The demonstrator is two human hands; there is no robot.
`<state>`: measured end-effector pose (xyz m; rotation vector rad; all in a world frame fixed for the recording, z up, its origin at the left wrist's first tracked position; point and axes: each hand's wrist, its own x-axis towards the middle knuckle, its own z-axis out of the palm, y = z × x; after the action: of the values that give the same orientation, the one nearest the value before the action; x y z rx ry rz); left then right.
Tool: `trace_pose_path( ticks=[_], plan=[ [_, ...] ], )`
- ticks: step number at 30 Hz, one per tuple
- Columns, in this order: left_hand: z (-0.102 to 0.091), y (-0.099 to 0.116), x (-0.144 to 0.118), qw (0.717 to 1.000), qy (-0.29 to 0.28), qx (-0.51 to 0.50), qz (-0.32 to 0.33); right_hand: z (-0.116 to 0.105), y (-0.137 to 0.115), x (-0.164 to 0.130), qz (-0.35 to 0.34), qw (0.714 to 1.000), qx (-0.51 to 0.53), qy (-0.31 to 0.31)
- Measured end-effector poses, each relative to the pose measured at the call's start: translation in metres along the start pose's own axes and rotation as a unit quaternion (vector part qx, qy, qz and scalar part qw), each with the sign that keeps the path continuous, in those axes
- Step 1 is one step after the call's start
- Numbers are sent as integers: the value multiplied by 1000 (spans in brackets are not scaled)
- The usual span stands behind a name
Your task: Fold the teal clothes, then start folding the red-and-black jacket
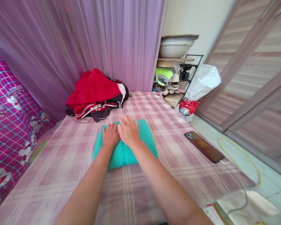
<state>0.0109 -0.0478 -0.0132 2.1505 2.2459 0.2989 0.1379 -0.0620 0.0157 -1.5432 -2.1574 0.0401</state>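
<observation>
A folded turquoise cloth (147, 136) lies flat on the pink plaid tablecloth (67, 159) in front of me; what kind of cloth or garment it is does not show. My left hand (110, 135) rests palm down on its upper left part, fingers stretched out. Beside it my right hand (129, 131) lies flat on the upper middle, fingers spread and pointing away from me. The two hands are close together, the left fingertips near the right thumb. My forearms cover parts of the cloth's near side.
Beyond the cloth a heap of red and dark clothes (96, 90) sits against the purple curtain (121, 40). At the right edge lies a phone (203, 147) with a white cable. A shoe rack (189, 72) holding shoes and a basin (176, 47) stands behind, near a wardrobe (255, 78).
</observation>
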Motion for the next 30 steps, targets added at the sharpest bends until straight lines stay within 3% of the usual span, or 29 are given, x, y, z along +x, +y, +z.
trace_pose_path(
  ticks=[2, 5, 8, 11, 14, 18, 21, 25, 27, 30],
  plan=[
    [0, -1, 0, 1000, 8, -5, -4, 10, 3, -9, 10, 1000, 10, -26],
    [2, -1, 2, 1000, 21, -19, -6, 17, 34, -27, 32, 999, -4, -37],
    [1, -1, 3, 999, 27, -29, -8, 13, 69, -40, 24, 999, -11, -29],
    [-5, 4, -4, 998, 57, -37, -2, 9, 84, -46, 18, 999, -6, -27],
    [-12, 16, -22, 994, 78, -45, 62, 11, 85, -47, 20, 1000, -6, -16],
    [-12, 28, -38, 984, 22, -40, 172, 20, 87, -48, 8, 1000, 0, 12],
    [-6, 8, -34, 991, 1, -21, 135, 27, 93, -48, -8, 999, 7, 43],
    [10, -46, -23, 998, 30, -27, 52, 34, 97, -48, -17, 998, 11, 63],
    [20, -69, -23, 997, 46, -49, 39, 36, 97, -48, -15, 998, 14, 64],
    [33, -88, -28, 993, 69, -90, 40, 38, 97, -48, -15, 997, 18, 68]
  ],
)
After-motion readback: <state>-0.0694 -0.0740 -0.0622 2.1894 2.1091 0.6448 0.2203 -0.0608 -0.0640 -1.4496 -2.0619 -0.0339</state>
